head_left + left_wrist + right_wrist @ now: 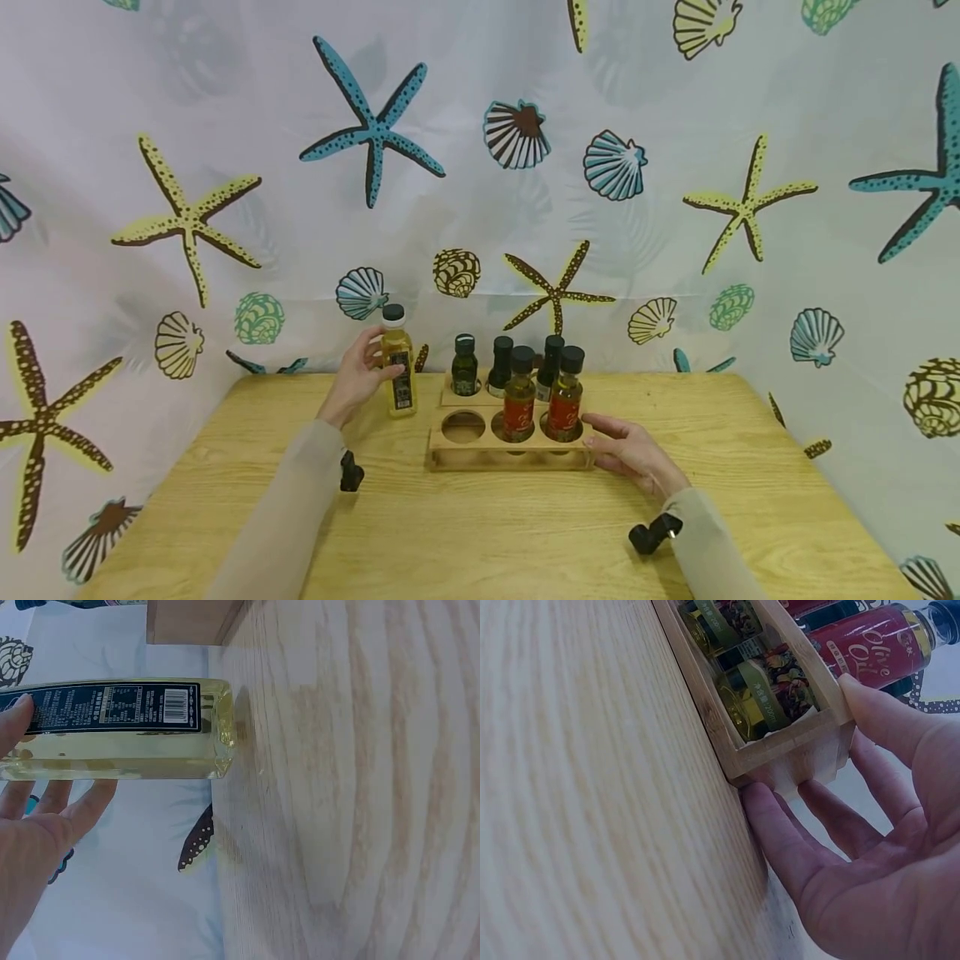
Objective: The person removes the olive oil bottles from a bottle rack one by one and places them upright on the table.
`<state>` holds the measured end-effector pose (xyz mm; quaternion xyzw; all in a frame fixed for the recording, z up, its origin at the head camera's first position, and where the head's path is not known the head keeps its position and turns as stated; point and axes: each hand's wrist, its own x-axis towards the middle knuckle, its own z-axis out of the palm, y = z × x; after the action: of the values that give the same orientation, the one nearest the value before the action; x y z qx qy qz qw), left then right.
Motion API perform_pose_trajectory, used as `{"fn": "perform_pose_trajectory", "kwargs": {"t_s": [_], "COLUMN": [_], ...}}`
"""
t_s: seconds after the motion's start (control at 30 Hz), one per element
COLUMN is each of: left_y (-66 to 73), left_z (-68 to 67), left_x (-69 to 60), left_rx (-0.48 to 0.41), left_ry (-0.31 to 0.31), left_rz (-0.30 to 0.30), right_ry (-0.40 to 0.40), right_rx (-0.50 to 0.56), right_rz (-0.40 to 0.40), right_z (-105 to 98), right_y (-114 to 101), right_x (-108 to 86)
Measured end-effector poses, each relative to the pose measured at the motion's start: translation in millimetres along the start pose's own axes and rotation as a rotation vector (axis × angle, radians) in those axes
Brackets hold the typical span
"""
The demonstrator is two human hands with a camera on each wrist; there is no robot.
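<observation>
My left hand (362, 377) grips a clear bottle of yellow oil (398, 367) with a dark cap and a dark label. The bottle stands nearly upright left of a wooden rack (450, 457); whether its base touches the table I cannot tell. At the rack's right end, my right hand (633, 457) touches the wood with thumb and fingertips, fingers spread. Two red-labelled olive oil bottles, one in the middle (519, 408) and one on the right (564, 408), sit in the front row. The front left round hole holds no bottle.
Behind, on the rack's raised back row, stand a small green bottle (465, 367) and two dark bottles, one (500, 367) in the middle and one (550, 367) at the right. A wooden table (480, 533) lies beneath. A patterned cloth (480, 208) hangs behind it.
</observation>
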<state>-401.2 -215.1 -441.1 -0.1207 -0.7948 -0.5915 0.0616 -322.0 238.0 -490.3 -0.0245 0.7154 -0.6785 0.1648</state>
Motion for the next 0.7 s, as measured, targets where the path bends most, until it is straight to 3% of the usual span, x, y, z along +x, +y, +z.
{"fn": "perform_pose_trajectory", "kwargs": {"t_s": [0.27,0.47,0.7], "left_y": [-6.5,-8.7,-9.8], "left_z": [-1.2,1.6,1.1], "left_x": [10.1,17.2,23.6], "left_rx": [0.009,-0.031,-0.009], "left_ry": [0.004,0.008,0.013], "left_rz": [-0.042,-0.035,-0.044], "right_ry": [0.022,0.033,0.029], "right_rx": [0.008,0.015,0.013], "right_rz": [0.001,0.013,0.006], "right_z": [0.8,1.4,0.2], "right_y": [1.6,3.9,1.4], "right_x": [1.6,2.9,4.0]}}
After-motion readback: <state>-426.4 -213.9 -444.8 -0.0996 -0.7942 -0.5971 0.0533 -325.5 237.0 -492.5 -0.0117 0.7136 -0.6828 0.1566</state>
